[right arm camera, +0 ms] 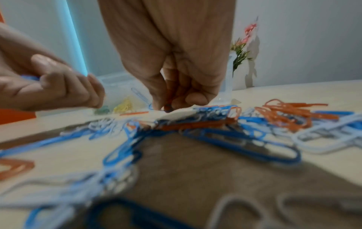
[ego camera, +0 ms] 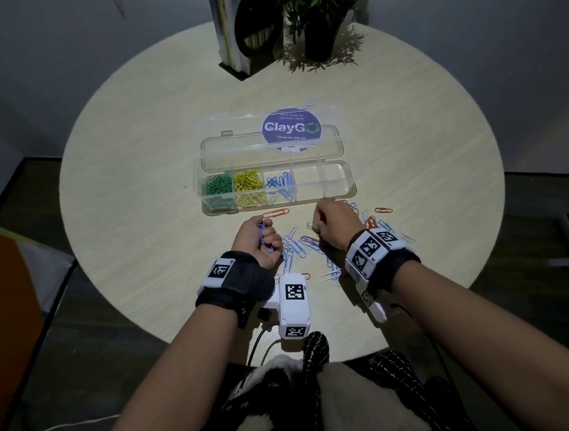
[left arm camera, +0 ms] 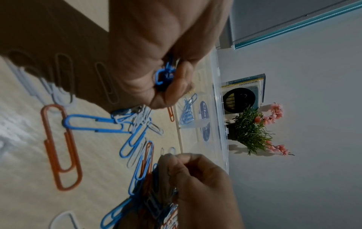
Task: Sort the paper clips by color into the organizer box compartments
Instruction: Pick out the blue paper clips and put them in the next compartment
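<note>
The clear organizer box lies open mid-table. Its compartments from the left hold green clips, yellow clips and a few blue clips; the right end is bare. Loose blue, orange and white clips are scattered in front of the box. My left hand hovers at the pile's left and grips a small bunch of blue clips in curled fingers. My right hand points down onto the pile, thumb and fingertips pinching a clip whose colour I cannot tell.
The box lid lies flat behind it over a purple ClayGo sticker. A book stand and a potted plant stand at the far edge. Single orange clips lie right of the pile. The round table's near edge is just behind my wrists.
</note>
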Available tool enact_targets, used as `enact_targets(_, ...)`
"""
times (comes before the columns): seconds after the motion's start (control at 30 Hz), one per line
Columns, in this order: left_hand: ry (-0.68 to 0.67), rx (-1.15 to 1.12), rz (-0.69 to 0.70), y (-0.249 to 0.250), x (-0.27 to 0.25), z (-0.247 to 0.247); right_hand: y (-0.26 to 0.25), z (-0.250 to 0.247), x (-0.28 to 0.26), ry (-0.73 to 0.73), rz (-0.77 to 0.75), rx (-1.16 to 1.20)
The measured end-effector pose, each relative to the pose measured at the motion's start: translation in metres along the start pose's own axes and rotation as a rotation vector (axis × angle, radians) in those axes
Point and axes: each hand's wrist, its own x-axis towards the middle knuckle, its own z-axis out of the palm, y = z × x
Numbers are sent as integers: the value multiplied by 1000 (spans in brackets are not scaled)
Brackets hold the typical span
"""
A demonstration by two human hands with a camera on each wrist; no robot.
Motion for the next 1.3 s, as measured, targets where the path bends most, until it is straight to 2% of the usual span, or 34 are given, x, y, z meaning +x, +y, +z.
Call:
enact_targets(0.07, 24, -25, 14, 0, 1, 1, 5, -6, -2, 63, 9, 99)
enact_targets(0.13, 55, -66, 37, 0, 3, 0, 8, -11, -7, 52, 5, 104)
enact_targets(0.23, 78, -118, 51, -1, 2, 1, 12, -11, -10, -47, 31, -9)
enact_targets(0.3, 76, -133, 58, -2, 0, 2, 13, -8, -10, -63, 45, -45)
enact_targets(0.57, 72, -112, 97, -6, -5, 2, 4, -3, -15, -121, -66, -335)
enact_targets(0.63, 78, -110, 112, -6, -7, 1, 1, -4, -16, -89, -51, -243)
enact_targets(0.73, 71, -125, 129, -8, -7, 0, -13, -8, -18, 62, -44, 86)
enact_targets(0.8, 45, -148, 126, -10, -7, -1, -30, -10, -22, 95, -84, 246)
enact_targets(0.93, -36, -199, 81, -16, -7, 0, -54, -4, -28, 11, -155, 323)
enact_targets(1.03, 9, -104, 51, -15, -8, -5, -48, -4, -25, 106, -108, 368)
enact_targets(1.13, 11, -3, 31, -10, -9, -15, -33, 2, -23, 119, -54, 282)
enact_targets(1.3, -14, 1, 25, -5, -12, -25, -24, 27, -25, -61, -54, -87)
